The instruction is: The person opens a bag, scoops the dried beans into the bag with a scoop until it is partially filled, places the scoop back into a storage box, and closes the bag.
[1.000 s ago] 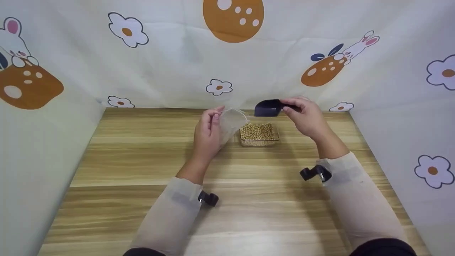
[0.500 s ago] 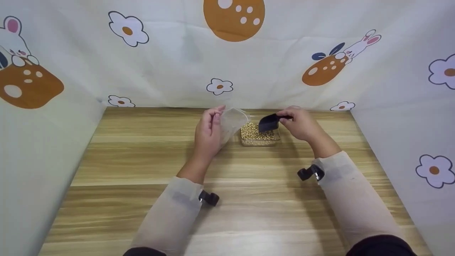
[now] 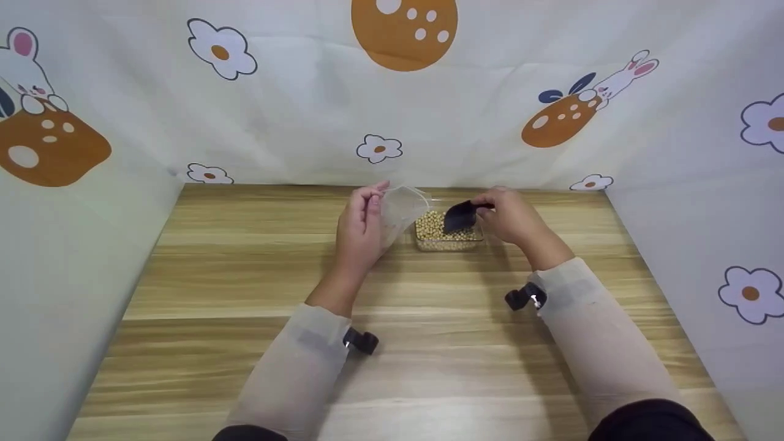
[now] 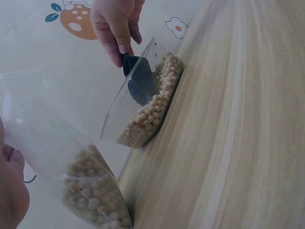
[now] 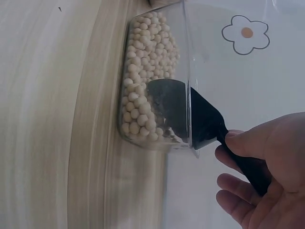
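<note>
My left hand (image 3: 360, 226) grips the top edge of a clear plastic bag (image 3: 401, 211), whose mouth gapes toward the right. Soybeans (image 4: 93, 191) fill the bottom of that bag in the left wrist view. By its handle, my right hand (image 3: 511, 215) holds a black scoop (image 3: 459, 217). The scoop's blade dips into a clear rectangular container (image 5: 189, 62) of pale, round soybeans (image 5: 147, 52). In the right wrist view, thumb and fingers wrap the handle (image 5: 245, 167) just outside the container's rim, and the blade's tip presses into the beans.
The container stands on a wood-grain table (image 3: 257, 257) close to the back. A pale curtain (image 3: 294, 110) printed with flowers and rabbits encloses the back and both sides. Black camera mounts (image 3: 361, 341) sit on both wrists.
My right hand has lowered the scoop from above the container into the soybeans, tilting its blade downward. The left hand and the bag have stayed nearly still.
</note>
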A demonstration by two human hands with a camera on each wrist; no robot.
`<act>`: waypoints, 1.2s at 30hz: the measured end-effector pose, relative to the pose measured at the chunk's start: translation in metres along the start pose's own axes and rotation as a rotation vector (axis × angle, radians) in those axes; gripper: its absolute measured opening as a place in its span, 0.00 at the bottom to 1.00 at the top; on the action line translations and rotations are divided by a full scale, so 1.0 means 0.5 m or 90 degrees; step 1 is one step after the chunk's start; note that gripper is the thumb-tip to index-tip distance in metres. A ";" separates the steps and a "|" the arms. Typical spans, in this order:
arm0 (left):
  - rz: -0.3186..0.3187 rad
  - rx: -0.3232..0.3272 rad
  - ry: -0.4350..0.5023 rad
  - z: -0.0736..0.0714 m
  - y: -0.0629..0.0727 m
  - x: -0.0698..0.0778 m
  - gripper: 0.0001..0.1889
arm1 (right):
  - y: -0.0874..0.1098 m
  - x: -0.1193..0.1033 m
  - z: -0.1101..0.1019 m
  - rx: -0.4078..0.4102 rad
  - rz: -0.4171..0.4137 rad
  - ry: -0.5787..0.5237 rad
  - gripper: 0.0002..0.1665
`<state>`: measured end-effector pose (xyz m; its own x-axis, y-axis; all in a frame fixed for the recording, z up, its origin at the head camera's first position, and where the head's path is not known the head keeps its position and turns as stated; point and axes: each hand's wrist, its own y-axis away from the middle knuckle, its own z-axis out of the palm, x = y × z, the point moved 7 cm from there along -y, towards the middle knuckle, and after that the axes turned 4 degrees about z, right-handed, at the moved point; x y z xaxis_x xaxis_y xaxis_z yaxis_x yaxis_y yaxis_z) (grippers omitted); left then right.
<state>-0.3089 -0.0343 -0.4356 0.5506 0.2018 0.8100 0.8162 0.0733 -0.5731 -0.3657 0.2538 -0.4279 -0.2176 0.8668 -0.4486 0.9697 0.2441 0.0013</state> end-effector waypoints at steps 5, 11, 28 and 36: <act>0.000 0.000 -0.008 0.000 -0.001 -0.002 0.12 | -0.006 -0.001 0.010 -0.003 0.007 -0.006 0.20; -0.003 0.001 -0.009 0.001 -0.001 -0.003 0.12 | -0.005 -0.003 0.020 -0.006 0.008 -0.014 0.20; 0.004 -0.001 0.005 0.002 0.000 0.001 0.12 | 0.001 0.033 0.072 0.019 0.035 -0.131 0.19; -0.005 -0.002 0.000 0.003 0.000 -0.002 0.11 | 0.000 0.034 0.088 0.036 0.041 -0.179 0.18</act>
<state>-0.3095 -0.0329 -0.4367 0.5444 0.2020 0.8141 0.8209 0.0711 -0.5666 -0.3646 0.2493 -0.4748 -0.1237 0.7230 -0.6797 0.9869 0.1609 -0.0085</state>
